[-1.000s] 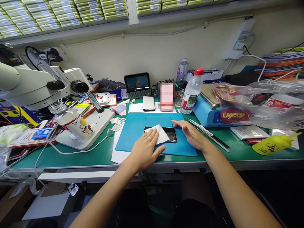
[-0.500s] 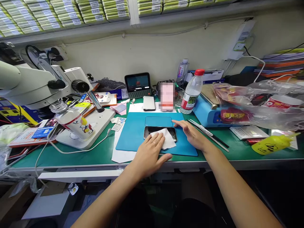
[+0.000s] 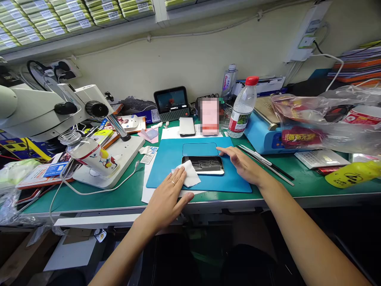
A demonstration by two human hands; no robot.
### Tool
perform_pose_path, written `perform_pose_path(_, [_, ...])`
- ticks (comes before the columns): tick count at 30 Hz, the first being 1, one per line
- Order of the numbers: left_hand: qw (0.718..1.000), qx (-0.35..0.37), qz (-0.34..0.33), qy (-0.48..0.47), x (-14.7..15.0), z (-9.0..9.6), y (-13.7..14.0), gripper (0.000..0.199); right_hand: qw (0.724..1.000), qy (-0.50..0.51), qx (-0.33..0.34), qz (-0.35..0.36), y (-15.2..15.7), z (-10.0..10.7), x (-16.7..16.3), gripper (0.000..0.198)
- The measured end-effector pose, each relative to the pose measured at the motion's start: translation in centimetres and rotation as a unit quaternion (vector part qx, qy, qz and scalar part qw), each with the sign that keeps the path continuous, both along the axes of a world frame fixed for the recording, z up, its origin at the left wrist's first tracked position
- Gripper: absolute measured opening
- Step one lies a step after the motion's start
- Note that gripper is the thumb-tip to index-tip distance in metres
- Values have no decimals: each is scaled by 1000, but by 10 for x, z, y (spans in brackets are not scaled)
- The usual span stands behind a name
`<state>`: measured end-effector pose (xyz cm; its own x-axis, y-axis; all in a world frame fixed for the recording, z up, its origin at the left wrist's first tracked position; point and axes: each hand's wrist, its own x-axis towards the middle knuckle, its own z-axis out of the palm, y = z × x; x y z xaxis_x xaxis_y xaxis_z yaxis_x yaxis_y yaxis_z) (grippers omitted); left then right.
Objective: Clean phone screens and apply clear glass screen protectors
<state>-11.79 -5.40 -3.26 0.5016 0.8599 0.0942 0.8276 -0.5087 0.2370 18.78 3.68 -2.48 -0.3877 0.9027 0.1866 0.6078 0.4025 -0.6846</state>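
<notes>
My left hand (image 3: 169, 194) lies with its fingers flat on a white wipe (image 3: 191, 174), thumb held apart. The wipe covers the left end of a phone (image 3: 208, 165), whose dark face shows streaks and reflections. Above the phone on the blue mat (image 3: 163, 159) lies a thin clear glass panel with a dark outline (image 3: 200, 149). My right hand (image 3: 242, 163) is open, its index fingertip at the panel's right edge and the other fingers loosely bent. Whether that fingertip presses on the panel, I cannot tell.
Tweezers and slim tools (image 3: 264, 163) lie right of the mat. Behind them stand a red-capped bottle (image 3: 241, 109) and a blue scale (image 3: 262, 135). A microscope (image 3: 98, 107) and glass jar (image 3: 92, 155) occupy the left; a yellow squeeze bottle (image 3: 351, 174) lies far right.
My left hand has slid the wipe leftward and toward me, uncovering most of the phone's face. The right hand stays by the glass panel. The whole view has shifted and tilted slightly.
</notes>
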Motion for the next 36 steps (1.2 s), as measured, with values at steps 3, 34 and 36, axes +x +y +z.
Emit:
perform_pose_path(3, [1000,-7,16,-10,6,2,14,66,1000,-8,9,5,0,2,-1,92])
perform_pose_path(34, [996,53,-65,-38,112,10,51,87,994,-89,51,34,0,-2,-3,81])
perform_pose_path(36, [995,63,-63,-45,117,9,49,90,993,-98,51,34,0,-2,-3,81])
